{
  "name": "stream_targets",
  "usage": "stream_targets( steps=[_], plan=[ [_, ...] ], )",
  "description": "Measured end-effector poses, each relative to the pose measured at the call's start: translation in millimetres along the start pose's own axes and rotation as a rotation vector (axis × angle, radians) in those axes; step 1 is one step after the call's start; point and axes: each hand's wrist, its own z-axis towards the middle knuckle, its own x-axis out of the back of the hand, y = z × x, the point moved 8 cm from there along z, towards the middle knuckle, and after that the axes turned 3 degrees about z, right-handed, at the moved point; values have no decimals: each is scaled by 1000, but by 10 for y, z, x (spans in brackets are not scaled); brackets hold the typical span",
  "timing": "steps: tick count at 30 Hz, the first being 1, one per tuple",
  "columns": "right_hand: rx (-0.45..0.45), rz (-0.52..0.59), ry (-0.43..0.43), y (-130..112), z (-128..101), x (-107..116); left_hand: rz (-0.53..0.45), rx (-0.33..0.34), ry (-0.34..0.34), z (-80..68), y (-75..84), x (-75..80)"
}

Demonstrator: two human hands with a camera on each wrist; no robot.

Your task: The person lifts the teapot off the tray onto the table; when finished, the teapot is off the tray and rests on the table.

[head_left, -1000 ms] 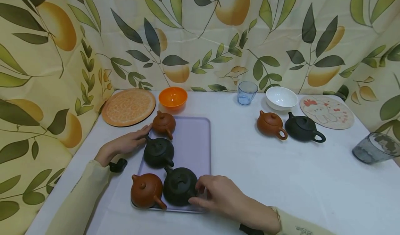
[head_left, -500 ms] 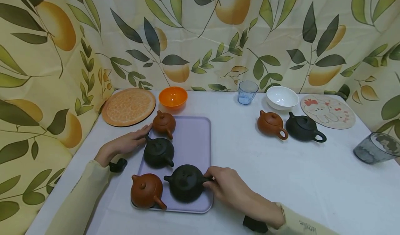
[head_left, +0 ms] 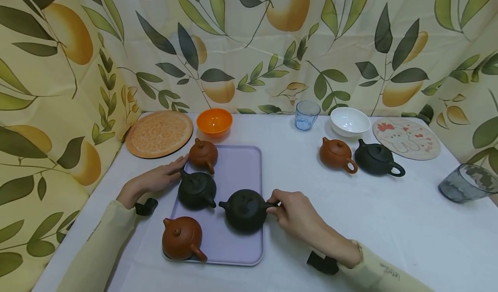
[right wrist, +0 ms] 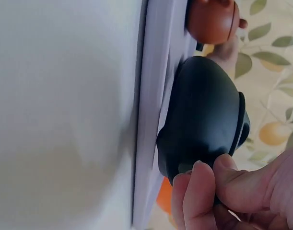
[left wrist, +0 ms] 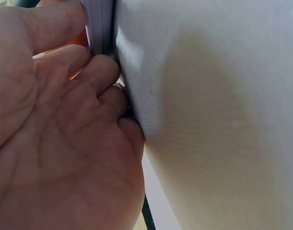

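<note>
A lavender tray (head_left: pixel 237 164) carries several small teapots. My right hand (head_left: pixel 274 204) pinches the handle of a black teapot (head_left: pixel 244 209) at the tray's right side, its spout pointing left. The right wrist view shows the same black teapot (right wrist: pixel 204 120) against the tray (right wrist: pixel 153 96), with my fingers (right wrist: pixel 196 191) curled on its handle. Whether it is lifted I cannot tell. Another black teapot (head_left: pixel 197 189) and two brown teapots (head_left: pixel 203 153) (head_left: pixel 181 238) stand along the tray's left. My left hand (head_left: pixel 177 164) rests against the tray's left edge (left wrist: pixel 100 24), fingertips (left wrist: pixel 105 72) touching the rim.
At the back stand an orange round mat (head_left: pixel 159 133), an orange bowl (head_left: pixel 214 121), a blue glass (head_left: pixel 306 115) and a white bowl (head_left: pixel 349 121). To the right are a brown teapot (head_left: pixel 336 153), a black teapot (head_left: pixel 377 159), a rabbit mat (head_left: pixel 406 138) and a grey glass (head_left: pixel 464 183).
My right hand has taken the black teapot by its handle and moved it from the tray's front edge back and to the right. The left hand stayed put.
</note>
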Motion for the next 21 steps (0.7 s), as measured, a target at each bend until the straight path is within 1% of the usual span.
stream_targets(
  steps=[3,8,12,18,21],
  plan=[
    [-30,-10,23,59,30,65,4,-3,3,-2,3,2],
    [-108,-32,64,194,77,144,12,-10,5,-1,3,5],
    [-154,-28,80,303,113,197,11,-13,7,3,9,12],
    [-238,-44,142,543,163,334,14,-14,9,3,14,10],
    [-295,-48,149,681,179,388,22,-15,8,1,11,1]
  ],
)
